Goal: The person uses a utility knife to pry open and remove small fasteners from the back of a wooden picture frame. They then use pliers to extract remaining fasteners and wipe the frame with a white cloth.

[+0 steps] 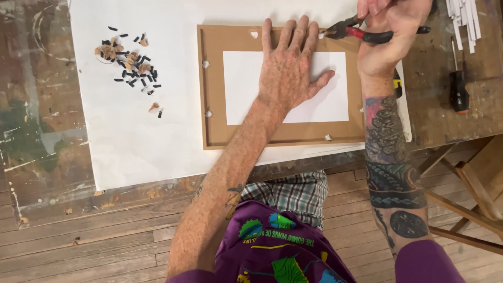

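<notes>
Basically, white paper sheet (136, 136) covers the workbench (31, 131), and a brown frame back (209, 126) lies face-down on it. Left hand (287, 68) presses flat, fingers spread and released. Right hand (390, 31) is clenched on red-handled pliers (356, 32) at the frame's top edge. Risk: the pliers tip sits just beside the left fingertips; a slip could nick them or gouge the board.

Well left of the hands, a scatter of small black and tan scraps (129, 62) lies on a large white paper sheet (131, 131) spread over the worn wooden counter (36, 105). Right of the hands, a black-handled screwdriver (459, 86) rests on the counter, with a bunch of white strips (463, 21) just above it. Below the counter edge, plank floor (105, 246) and a wooden stool frame (471, 199).
</notes>
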